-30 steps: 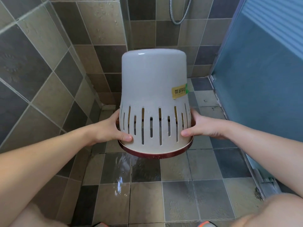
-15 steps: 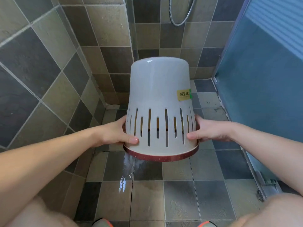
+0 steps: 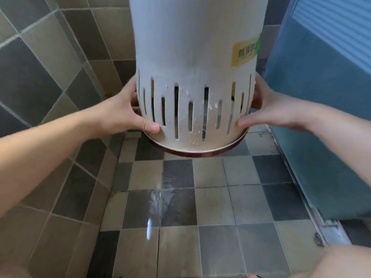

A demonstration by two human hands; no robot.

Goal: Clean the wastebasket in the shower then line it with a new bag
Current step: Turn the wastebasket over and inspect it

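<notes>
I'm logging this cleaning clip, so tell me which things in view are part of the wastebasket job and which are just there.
Part of the job:
white slotted wastebasket, held upside down
left hand and right hand, gripping its dark red rim
wet floor tiles

Just there:
yellow sticker
tiled wall
blue door panel

The wastebasket [image 3: 192, 57] looks like matt white plastic, smooth, beaded with water droplets between the two grips; its dark red rim band [image 3: 200, 153] is glossier; a yellow paper-like sticker [image 3: 245, 53] sits above the right grip; the floor tiles [image 3: 180, 207] below shine wet.
</notes>
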